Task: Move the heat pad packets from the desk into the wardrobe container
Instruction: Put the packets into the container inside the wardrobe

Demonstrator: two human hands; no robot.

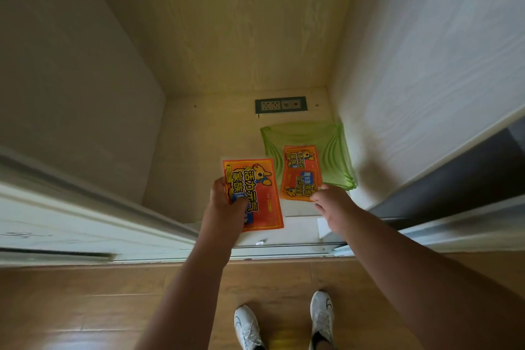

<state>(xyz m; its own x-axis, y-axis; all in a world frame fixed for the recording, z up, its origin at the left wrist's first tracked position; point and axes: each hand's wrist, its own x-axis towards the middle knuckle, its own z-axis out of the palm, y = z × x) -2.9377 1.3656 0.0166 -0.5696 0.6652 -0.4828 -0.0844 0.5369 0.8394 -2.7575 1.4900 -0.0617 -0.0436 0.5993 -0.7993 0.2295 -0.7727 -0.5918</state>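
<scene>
I look down into an open wardrobe. My left hand (227, 204) grips an orange heat pad packet (255, 187) by its lower left edge, held above the wardrobe floor. A second orange packet (301, 173) lies over the near part of a green translucent container (332, 148) at the back right of the wardrobe floor. My right hand (332, 204) pinches that packet's near corner with its fingertips. The container's base is mostly hidden under the packet.
A dark socket plate (280, 106) is set in the wardrobe's back panel above the container. Sliding door panels stand at left (85, 207) and right (454, 179). The door track (284, 250) runs across the threshold. My white shoes (284, 321) stand on wooden flooring.
</scene>
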